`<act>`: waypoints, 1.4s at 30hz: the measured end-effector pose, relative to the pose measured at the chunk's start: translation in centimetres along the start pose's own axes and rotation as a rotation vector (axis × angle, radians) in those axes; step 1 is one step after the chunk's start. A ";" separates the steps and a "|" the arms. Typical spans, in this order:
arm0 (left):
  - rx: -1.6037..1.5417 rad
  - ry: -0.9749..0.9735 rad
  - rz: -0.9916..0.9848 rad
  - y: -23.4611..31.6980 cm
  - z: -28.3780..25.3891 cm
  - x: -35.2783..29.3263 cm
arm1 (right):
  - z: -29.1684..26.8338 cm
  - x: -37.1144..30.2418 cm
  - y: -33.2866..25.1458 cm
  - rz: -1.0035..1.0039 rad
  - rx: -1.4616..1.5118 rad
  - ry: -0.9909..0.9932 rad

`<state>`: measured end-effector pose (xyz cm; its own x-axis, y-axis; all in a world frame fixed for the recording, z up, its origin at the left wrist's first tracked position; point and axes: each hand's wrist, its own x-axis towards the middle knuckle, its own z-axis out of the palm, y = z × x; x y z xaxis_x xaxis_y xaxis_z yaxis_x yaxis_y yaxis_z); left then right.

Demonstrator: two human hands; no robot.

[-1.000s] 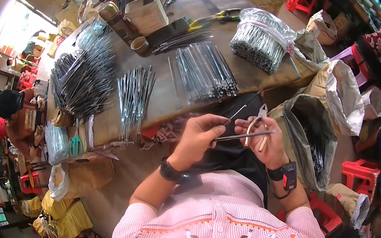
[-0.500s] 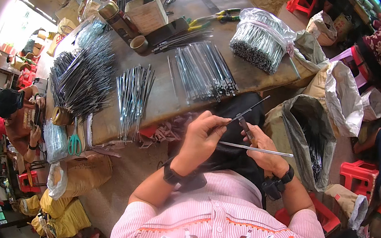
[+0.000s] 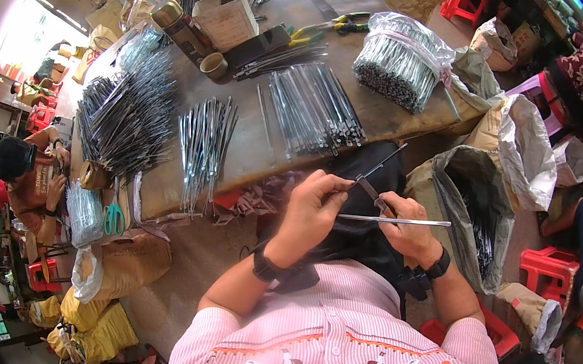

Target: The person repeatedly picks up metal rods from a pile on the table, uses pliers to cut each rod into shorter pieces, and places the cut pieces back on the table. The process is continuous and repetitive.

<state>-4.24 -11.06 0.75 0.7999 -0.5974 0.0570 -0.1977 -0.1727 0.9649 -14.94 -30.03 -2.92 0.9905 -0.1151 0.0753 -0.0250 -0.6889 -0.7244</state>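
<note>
My left hand (image 3: 315, 207) pinches two thin metal strips between thumb and fingers. One dark strip (image 3: 373, 169) slants up and away to the right. The other, a bright silver strip (image 3: 417, 222), runs rightward and crosses in front of my right hand (image 3: 405, 230). In that right hand is a small flat metal tool (image 3: 369, 187) with a brown part near the fingers; its exact kind is unclear. Its tip meets the dark strip close to my left fingertips. Both hands are over my lap, just off the table edge.
On the table (image 3: 242, 165) lie loose strip piles (image 3: 125, 114), a row of strips (image 3: 315, 108), a wrapped bundle (image 3: 397, 60), pliers (image 3: 325, 30), a cup (image 3: 213, 65) and a cardboard box (image 3: 226, 17). An open sack (image 3: 421, 191) stands at right. Other people sit around.
The flat tool has swung from nearly upright to a slant, its tip now nearer my left fingertips. The dark strip's far end has shifted slightly left. The silver strip has tilted up a little.
</note>
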 end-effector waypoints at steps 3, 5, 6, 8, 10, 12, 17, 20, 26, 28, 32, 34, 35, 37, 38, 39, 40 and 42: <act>-0.011 -0.005 0.004 -0.1 0.1 0.0 | 0.2 -0.1 0.2 0.040 0.015 -0.009; -0.010 -0.015 -0.029 -0.2 0.1 -0.1 | 0.4 -0.1 0.2 0.028 0.014 0.013; -0.022 -0.023 -0.039 -0.1 0.0 -0.1 | 0.5 -0.2 0.2 0.022 0.001 0.032; -0.033 -0.051 -0.119 0.0 -0.3 0.0 | 0.7 -0.2 0.1 0.025 0.007 0.050; 0.138 0.004 0.096 0.3 -0.6 0.1 | 0.7 0.0 -0.1 0.037 0.011 0.066; 0.248 0.043 0.179 0.6 -0.9 -0.1 | 0.6 0.2 -0.3 0.042 0.027 0.079; 0.277 0.132 0.079 0.8 -2.3 -0.9 | 1.3 1.5 -1.5 0.088 0.070 0.013; 0.335 0.282 0.131 -0.4 -4.2 -1.1 | 2.1 2.2 -2.1 0.092 0.160 -0.035; 0.612 0.700 0.030 -6.6 -12.9 0.0 | 2.7 2.2 -1.2 0.130 0.315 -0.056; 0.720 0.776 -0.054 -8.6 -16.0 0.2 | 2.7 2.1 -0.7 0.160 0.423 -0.053; 0.849 0.760 -0.220 -10.8 -19.2 0.3 | 2.9 2.1 -0.5 0.187 0.546 -0.016; 0.872 0.712 -0.304 -10.9 -19.5 0.4 | 2.9 2.1 -0.6 0.185 0.549 -0.015; 0.889 0.706 -0.294 -10.8 -19.4 0.4 | 2.9 2.1 -0.7 0.186 0.549 -0.015; 0.927 0.679 -0.298 -10.4 -18.7 0.6 | 2.7 2.0 -1.0 0.221 0.585 -0.032; 0.927 0.693 -0.251 -10.2 -18.1 0.7 | 2.6 1.9 -1.1 0.253 0.623 -0.049; 0.932 0.709 -0.192 -10.0 -17.2 0.9 | 2.5 1.9 -1.4 0.305 0.660 -0.066; 0.937 0.723 -0.135 -9.9 -16.1 1.2 | 2.4 1.9 -1.6 0.308 0.742 -0.083; 0.859 0.641 -0.096 -9.8 -13.3 2.3 | 2.1 2.0 -2.2 0.356 0.903 -0.114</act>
<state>7.09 -0.30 -5.20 0.9320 -0.0734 0.3549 -0.2504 -0.8384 0.4841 -12.66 -27.25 -2.63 0.9533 -0.1077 -0.2821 -0.2595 0.1855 -0.9478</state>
